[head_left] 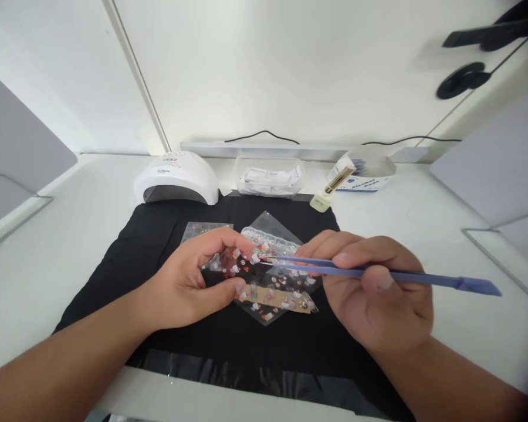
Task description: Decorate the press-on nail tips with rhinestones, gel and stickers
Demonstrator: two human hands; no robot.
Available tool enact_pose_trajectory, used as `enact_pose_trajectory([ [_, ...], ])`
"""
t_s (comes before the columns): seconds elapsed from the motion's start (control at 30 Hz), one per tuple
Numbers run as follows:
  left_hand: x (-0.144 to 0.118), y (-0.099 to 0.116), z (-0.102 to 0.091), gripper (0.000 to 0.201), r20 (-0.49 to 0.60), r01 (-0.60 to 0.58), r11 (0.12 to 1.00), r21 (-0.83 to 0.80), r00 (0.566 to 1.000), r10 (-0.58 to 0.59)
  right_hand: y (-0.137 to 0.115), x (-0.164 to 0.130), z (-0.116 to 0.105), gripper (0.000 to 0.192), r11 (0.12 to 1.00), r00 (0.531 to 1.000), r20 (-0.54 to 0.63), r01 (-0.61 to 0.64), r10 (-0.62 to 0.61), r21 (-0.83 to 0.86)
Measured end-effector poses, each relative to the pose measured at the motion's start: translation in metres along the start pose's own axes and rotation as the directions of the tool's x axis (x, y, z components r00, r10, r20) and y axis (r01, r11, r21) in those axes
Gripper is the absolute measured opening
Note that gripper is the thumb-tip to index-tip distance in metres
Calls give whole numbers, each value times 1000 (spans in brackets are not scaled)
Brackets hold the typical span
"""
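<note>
My left hand [193, 281] is curled with thumb and index finger at the left edge of a clear sticker sheet [281, 281] printed with small red and white figures. A tan strip [273, 298] runs along its lower part, near my thumb. In my right hand [378, 287] is a pair of blue tweezers [440, 281], held between thumb and fingers. The tweezers' pale tips lie slightly apart beside my left index fingertip, at a small red and white figure; whether they grip it I cannot tell. Other clear sheets [266, 221] lie underneath.
A black cloth [193, 334] covers the middle of the white table. Along the back stand a white nail lamp [176, 173], a clear box [269, 184] of white packets, a bottle [321, 202] with a gold cap, and an alcohol pad box [369, 179].
</note>
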State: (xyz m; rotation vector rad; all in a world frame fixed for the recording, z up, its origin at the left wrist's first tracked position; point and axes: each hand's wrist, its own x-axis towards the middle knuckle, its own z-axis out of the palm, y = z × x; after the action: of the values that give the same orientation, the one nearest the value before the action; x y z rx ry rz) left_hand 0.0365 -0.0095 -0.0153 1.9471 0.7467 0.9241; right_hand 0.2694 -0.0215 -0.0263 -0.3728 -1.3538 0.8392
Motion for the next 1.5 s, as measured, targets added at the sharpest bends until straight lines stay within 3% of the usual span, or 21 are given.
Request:
enact_pose_trajectory([
  [0.1, 1, 0, 0, 32, 14, 6, 1000, -5, 1000, -6, 0, -1, -1, 23, 1000, 999, 33, 7, -6, -20],
  [0.3, 0, 1, 1, 33, 25, 72, 984, -163, 997, -69, -2, -6, -5, 26, 997, 985, 161, 65, -57, -48],
  [0.47, 0, 0, 4, 34, -3, 92, 986, -140, 996, -94, -5, -8, -6, 26, 998, 976, 216, 47, -38, -33],
  [0.63, 0, 3, 7, 30, -16, 171, 967, -187, 984, -177, -3, -7, -2, 26, 999, 987, 160, 32, -31, -4],
  [0.93, 1, 7, 7, 29, -40, 160, 974, -161, 985, -168, -4, -5, 4, 23, 1000, 998, 50, -28, 28, 11],
  [1.3, 3, 8, 7, 33, -34, 197, 954, -225, 977, -209, -2, -6, 6, 23, 997, 997, 33, -73, 72, 28],
  [1.5, 5, 11, 9, 32, -2, 289, 919, -270, 954, -301, -3, -7, 6, 22, 997, 997, 32, -73, 72, 16],
])
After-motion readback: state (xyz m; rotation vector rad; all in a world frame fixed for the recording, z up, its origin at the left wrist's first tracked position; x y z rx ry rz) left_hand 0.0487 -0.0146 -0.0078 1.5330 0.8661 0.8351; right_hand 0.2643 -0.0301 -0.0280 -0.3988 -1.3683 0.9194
